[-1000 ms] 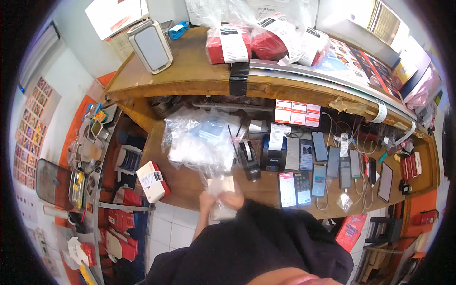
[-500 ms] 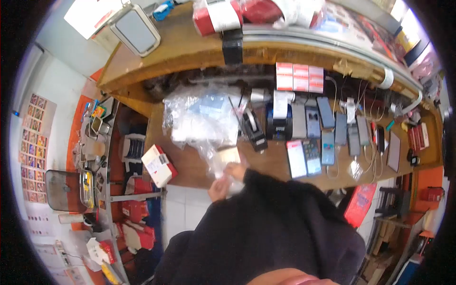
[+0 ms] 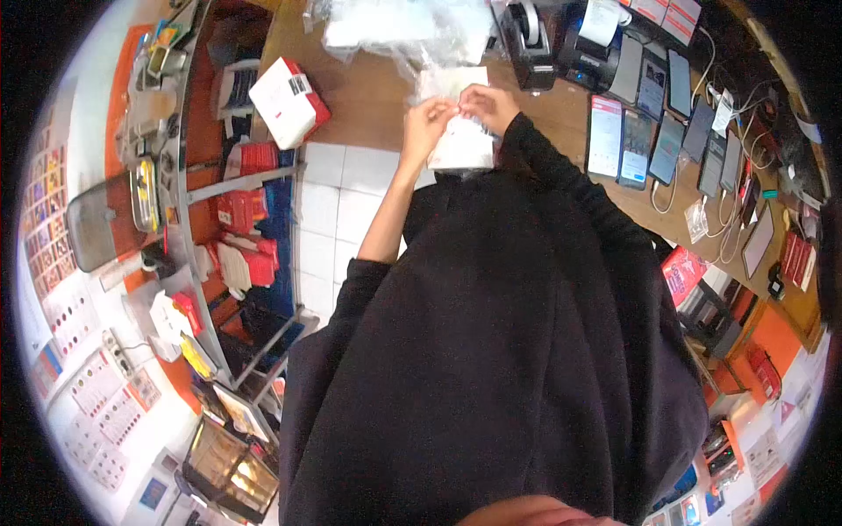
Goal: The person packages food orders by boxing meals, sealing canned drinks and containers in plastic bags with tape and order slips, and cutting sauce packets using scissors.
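My left hand (image 3: 427, 128) and my right hand (image 3: 488, 107) meet at the table's front edge, fingertips pinched together on thin clear plastic (image 3: 453, 105). Under and around them lies a pale box (image 3: 463, 149) in the clear bag, one end close against my dark clothing. Beyond my fingers the box's upper part (image 3: 453, 81) shows cream-coloured. A heap of clear plastic bags (image 3: 399, 24) lies just past it on the wooden table (image 3: 360, 110). What exactly the fingertips pinch is too small to make out.
A white and red box (image 3: 286, 103) sits at the table's left corner. Right of my hands are a black tape dispenser (image 3: 530, 44), a receipt printer (image 3: 589, 57), several phones (image 3: 605, 136) and white cables (image 3: 728, 206). Shelves with red boxes (image 3: 250, 210) stand at the left.
The view has tilted down, so the table sits higher in the picture and the upper shelf is gone from sight. My hands have come together at the bag, fingertips pinching.
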Tool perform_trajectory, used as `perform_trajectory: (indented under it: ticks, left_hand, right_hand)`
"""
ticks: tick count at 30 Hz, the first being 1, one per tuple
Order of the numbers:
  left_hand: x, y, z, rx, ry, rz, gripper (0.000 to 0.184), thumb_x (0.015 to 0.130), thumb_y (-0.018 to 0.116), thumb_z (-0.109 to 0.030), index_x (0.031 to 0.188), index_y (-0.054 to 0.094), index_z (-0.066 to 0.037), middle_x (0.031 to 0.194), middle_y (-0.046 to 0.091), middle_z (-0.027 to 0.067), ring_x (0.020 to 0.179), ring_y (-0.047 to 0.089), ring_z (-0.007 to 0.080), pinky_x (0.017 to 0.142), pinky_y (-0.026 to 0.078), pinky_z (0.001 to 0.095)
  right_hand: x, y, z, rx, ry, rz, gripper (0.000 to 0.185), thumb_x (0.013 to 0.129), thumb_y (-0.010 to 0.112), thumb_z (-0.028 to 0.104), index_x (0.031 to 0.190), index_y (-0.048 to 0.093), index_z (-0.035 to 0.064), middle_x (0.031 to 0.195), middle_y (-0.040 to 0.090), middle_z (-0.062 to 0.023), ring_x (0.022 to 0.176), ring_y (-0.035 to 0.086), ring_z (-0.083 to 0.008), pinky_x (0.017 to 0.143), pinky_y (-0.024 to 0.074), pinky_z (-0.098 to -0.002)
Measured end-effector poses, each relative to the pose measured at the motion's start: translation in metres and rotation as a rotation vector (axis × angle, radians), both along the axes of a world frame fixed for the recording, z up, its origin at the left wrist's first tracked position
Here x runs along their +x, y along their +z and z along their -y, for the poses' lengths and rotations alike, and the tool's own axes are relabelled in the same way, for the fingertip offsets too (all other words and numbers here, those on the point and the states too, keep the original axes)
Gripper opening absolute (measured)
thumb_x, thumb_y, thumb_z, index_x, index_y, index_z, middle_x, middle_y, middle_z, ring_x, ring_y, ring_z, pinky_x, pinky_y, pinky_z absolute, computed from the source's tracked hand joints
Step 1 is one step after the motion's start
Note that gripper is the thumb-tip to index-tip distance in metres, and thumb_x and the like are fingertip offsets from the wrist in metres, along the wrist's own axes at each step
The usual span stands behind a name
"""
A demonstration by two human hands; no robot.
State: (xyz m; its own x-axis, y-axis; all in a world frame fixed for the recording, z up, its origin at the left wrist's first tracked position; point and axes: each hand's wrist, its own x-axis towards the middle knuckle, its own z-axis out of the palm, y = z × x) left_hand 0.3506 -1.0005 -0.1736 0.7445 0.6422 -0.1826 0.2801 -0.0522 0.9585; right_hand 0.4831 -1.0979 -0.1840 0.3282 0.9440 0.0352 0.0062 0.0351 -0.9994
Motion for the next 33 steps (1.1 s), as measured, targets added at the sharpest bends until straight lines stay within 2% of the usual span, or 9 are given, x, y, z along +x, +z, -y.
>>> perform_trajectory:
  ticks: [4,9,18,20,23,24,27,31,33]
  left_hand:
    - [0.005,0.04,0.012,0.152,0.001,-0.071,0.012,0.074,0.059,-0.01,0.081,0.061,-0.001,0.061,0.058,0.0048,0.054,0.052,0.0052,0.044,0.046,0.0207]
    - [0.002,0.016,0.003,-0.067,-0.036,0.047,0.011,0.074,0.058,-0.009,0.08,0.061,-0.001,0.065,0.059,0.004,0.056,0.053,0.0057,0.046,0.046,0.0209]
    - [-0.003,0.02,-0.001,0.047,-0.089,-0.004,0.013,0.074,0.06,-0.011,0.08,0.061,0.001,0.066,0.059,0.0024,0.057,0.051,0.0053,0.049,0.04,0.0186]
    - [-0.006,0.018,0.0,0.072,-0.039,-0.024,0.019,0.073,0.061,-0.014,0.08,0.06,0.003,0.065,0.058,0.0031,0.059,0.048,0.0049,0.052,0.039,0.0193]
    - [-0.004,0.013,-0.002,0.191,-0.092,-0.045,0.016,0.073,0.06,-0.011,0.077,0.058,0.004,0.065,0.057,0.0012,0.06,0.046,0.0046,0.054,0.039,0.0198]
    - [-0.003,0.009,-0.002,0.075,-0.059,-0.021,0.013,0.074,0.06,-0.01,0.075,0.059,0.003,0.064,0.055,-0.001,0.06,0.045,0.0042,0.053,0.038,0.0191]
    - [-0.002,0.023,0.0,0.062,-0.111,-0.029,0.008,0.073,0.06,-0.006,0.073,0.057,0.002,0.065,0.053,-0.0016,0.059,0.044,0.0041,0.051,0.037,0.0186]
    - [-0.003,-0.007,0.005,0.021,0.078,0.151,0.006,0.07,0.06,0.0,0.075,0.057,0.0,0.063,0.055,0.0004,0.057,0.047,0.0048,0.051,0.038,0.0167]
    - [-0.013,-0.022,0.005,0.211,-0.001,-0.103,0.009,0.077,0.052,-0.008,0.081,0.057,-0.003,0.075,0.058,0.0041,0.071,0.052,0.0072,0.06,0.042,0.0217]
  right_hand:
    - [-0.004,0.005,0.001,-0.019,-0.021,-0.069,0.007,0.076,0.05,-0.004,0.082,0.051,-0.0015,0.075,0.055,-0.0042,0.07,0.055,-0.0092,0.063,0.0449,-0.0207]
    - [-0.001,-0.001,0.001,-0.013,-0.005,-0.19,0.008,0.077,0.052,-0.003,0.085,0.051,-0.0024,0.079,0.055,-0.0044,0.072,0.056,-0.0106,0.064,0.0447,-0.0204]
    - [0.008,0.013,0.004,-0.008,0.075,0.162,0.012,0.073,0.059,0.006,0.084,0.057,0.0015,0.078,0.06,-0.0055,0.074,0.057,-0.0104,0.068,0.0458,-0.0238]
    - [0.005,-0.017,-0.002,0.034,0.074,-0.025,0.013,0.074,0.057,0.008,0.085,0.055,0.0035,0.08,0.06,-0.0041,0.075,0.056,-0.0116,0.069,0.0449,-0.0258]
    - [0.007,-0.04,-0.008,-0.078,0.098,0.206,0.017,0.069,0.064,0.02,0.083,0.058,0.0114,0.073,0.061,-0.0024,0.067,0.056,-0.0115,0.064,0.0452,-0.0264]
    - [0.006,-0.008,-0.001,-0.016,0.052,0.232,0.016,0.069,0.063,0.02,0.081,0.058,0.0107,0.073,0.061,-0.0021,0.067,0.056,-0.0113,0.062,0.0453,-0.0274]
    - [0.009,-0.016,-0.005,0.0,0.102,0.133,0.013,0.067,0.065,0.018,0.077,0.061,0.0115,0.071,0.061,-0.0019,0.064,0.057,-0.0108,0.059,0.046,-0.0272]
    - [0.021,-0.016,-0.015,0.014,0.126,0.388,0.01,0.061,0.068,0.015,0.068,0.064,0.0105,0.065,0.062,-0.003,0.058,0.058,-0.0106,0.053,0.0452,-0.0247]
    - [0.024,-0.026,-0.022,0.095,0.384,0.011,0.008,0.06,0.065,0.003,0.066,0.06,0.0067,0.066,0.06,-0.0014,0.061,0.054,-0.0092,0.056,0.0434,-0.0232]
